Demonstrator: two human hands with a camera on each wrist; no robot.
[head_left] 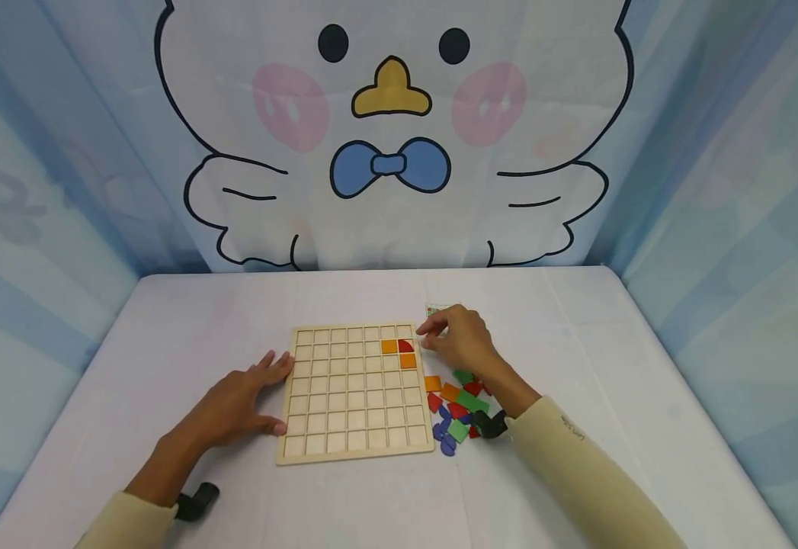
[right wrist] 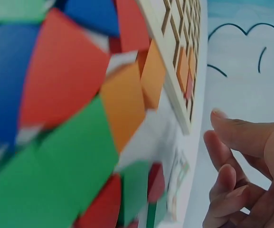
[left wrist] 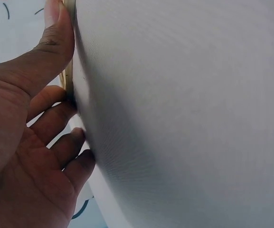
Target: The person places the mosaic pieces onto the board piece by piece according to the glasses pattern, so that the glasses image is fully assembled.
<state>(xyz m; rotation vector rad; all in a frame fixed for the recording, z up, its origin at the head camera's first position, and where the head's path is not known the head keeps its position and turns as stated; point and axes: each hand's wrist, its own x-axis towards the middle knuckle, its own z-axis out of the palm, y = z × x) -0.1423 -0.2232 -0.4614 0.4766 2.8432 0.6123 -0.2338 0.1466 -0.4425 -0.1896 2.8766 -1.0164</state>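
Observation:
A wooden grid board (head_left: pixel 338 417) lies on the white table. Two orange squares (head_left: pixel 389 347) and a red quarter-round piece (head_left: pixel 405 346) sit in cells near its upper right corner. My left hand (head_left: pixel 244 400) rests against the board's left side, with thumb and fingertips spread along the edge; the left wrist view shows the thumb (left wrist: pixel 56 40) right at that edge. Over the upper right corner hovers my right hand (head_left: pixel 459 334), fingers loosely bent. In the right wrist view, nothing shows between the right thumb and fingers (right wrist: pixel 227 175).
Right of the board lies a loose pile of flat coloured pieces: green (head_left: pixel 472 402), orange (head_left: pixel 433 383), red (head_left: pixel 434 402) and blue (head_left: pixel 448 445). A small printed card (head_left: pixel 434 309) lies behind the right hand, partly covered. A cartoon-printed curtain (head_left: pixel 390 229) stands behind the table (head_left: pixel 234 305).

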